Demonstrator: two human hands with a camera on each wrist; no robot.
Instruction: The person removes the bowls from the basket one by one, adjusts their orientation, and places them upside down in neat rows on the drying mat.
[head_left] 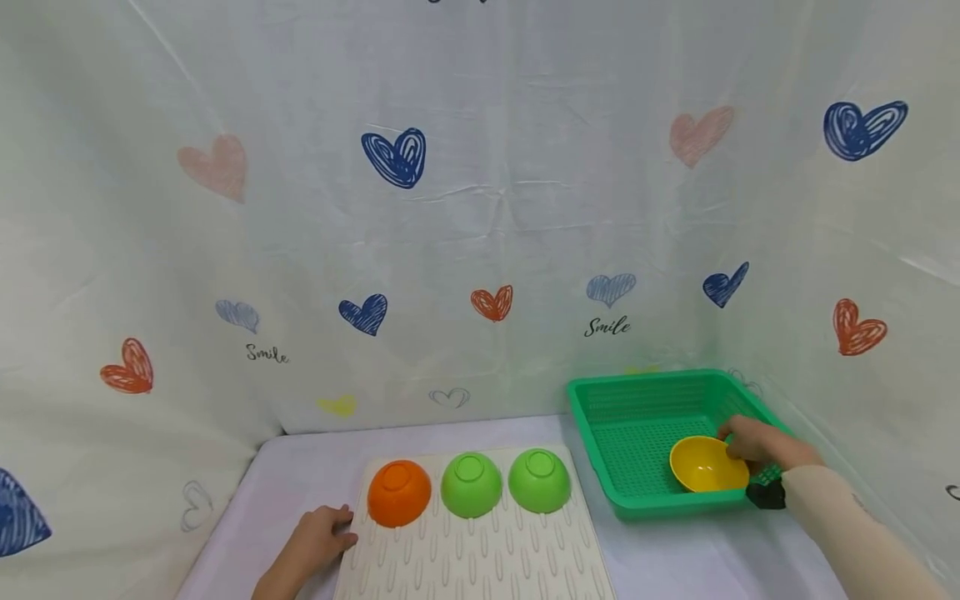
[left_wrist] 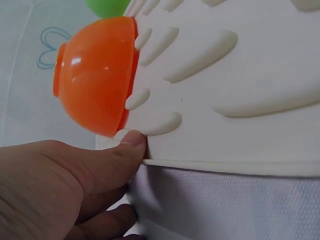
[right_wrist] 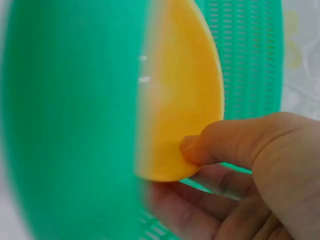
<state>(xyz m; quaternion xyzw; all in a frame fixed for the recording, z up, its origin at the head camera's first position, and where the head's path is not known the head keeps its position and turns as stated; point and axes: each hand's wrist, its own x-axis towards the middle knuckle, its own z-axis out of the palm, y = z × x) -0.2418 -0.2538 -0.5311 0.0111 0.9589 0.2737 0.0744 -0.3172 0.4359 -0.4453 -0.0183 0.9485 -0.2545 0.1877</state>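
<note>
In the head view, three small bowls stand upside down in a row along the far end of a ridged white drying mat: an orange bowl and two green bowls. My left hand pinches the mat's left edge, its thumb on top close beside the orange bowl in the left wrist view. On the right, my right hand grips the rim of a yellow bowl inside the green basket. The right wrist view shows the thumb inside that rim and fingers beneath.
A pale cloth covers the table. Behind and at both sides hangs a white curtain printed with hearts; the basket's far side stands close to it. The basket wall rises near my right wrist.
</note>
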